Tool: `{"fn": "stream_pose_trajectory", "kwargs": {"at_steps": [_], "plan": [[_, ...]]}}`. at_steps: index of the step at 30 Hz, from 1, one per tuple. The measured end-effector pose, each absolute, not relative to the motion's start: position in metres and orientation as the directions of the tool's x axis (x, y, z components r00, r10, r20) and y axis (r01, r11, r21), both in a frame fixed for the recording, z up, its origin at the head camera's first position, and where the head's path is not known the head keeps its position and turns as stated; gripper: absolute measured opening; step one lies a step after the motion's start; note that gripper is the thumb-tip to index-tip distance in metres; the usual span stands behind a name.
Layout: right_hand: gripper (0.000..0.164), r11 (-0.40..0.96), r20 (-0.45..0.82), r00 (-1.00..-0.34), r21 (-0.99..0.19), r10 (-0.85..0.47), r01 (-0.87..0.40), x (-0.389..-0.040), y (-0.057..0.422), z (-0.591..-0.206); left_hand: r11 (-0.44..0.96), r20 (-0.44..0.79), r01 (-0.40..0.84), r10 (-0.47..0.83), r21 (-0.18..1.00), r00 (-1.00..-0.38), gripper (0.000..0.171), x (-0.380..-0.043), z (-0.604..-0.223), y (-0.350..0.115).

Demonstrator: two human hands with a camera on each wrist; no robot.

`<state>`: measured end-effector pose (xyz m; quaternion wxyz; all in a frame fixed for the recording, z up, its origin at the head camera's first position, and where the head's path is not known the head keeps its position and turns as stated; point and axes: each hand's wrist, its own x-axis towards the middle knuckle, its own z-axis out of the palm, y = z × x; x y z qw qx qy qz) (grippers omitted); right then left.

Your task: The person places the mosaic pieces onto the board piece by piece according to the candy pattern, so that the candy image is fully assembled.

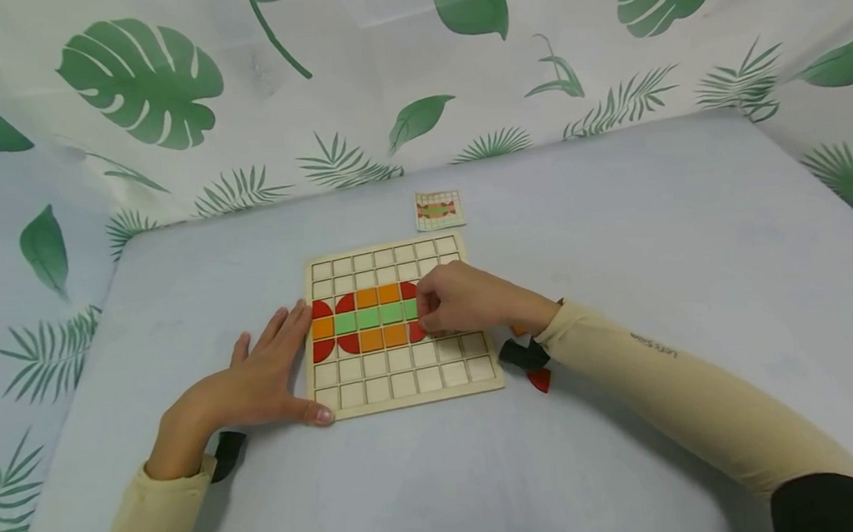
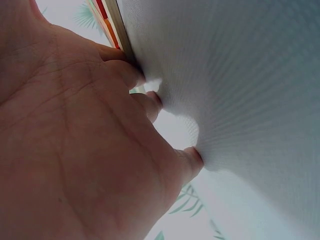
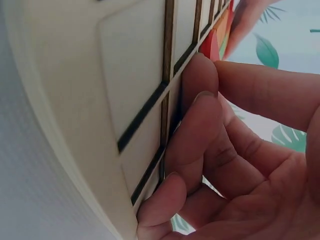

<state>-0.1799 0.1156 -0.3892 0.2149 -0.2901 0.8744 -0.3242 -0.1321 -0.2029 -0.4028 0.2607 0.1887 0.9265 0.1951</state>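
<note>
A wooden grid board (image 1: 406, 384) lies on the table with red quarter-round pieces (image 1: 348, 345), orange squares (image 1: 371, 340) and green squares (image 1: 368, 319) set in its middle rows. My left hand (image 1: 256, 388) steadies the board, its spread fingers along the left edge and its thumb at the near-left corner. Over the right part of the pattern, my right hand (image 1: 459, 297) pinches a red quarter-round piece (image 3: 214, 46) at the fingertips, low against the grid. Its other curled fingers rest on bare cells. The hand hides the cells beneath it in the head view.
Behind the board lies a small pattern card (image 1: 439, 211) printed with a similar coloured design. A loose red piece (image 1: 539, 381) and a partly covered orange piece (image 1: 518, 330) lie right of the board, by the right wrist. A leaf-print cloth (image 1: 352, 80) hangs behind the table.
</note>
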Motion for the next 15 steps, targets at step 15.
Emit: {"fn": "stream_pose_trajectory", "kwargs": {"at_steps": [15], "plan": [[0.008, 0.575, -0.100, -0.802, -0.749, -0.589, -0.328, -0.1739, 0.1177, -0.3983, 0.852, -0.411, 0.242, 0.450, 0.465, -0.793, 0.145, -0.1310, -0.4013, -0.2017]]}}
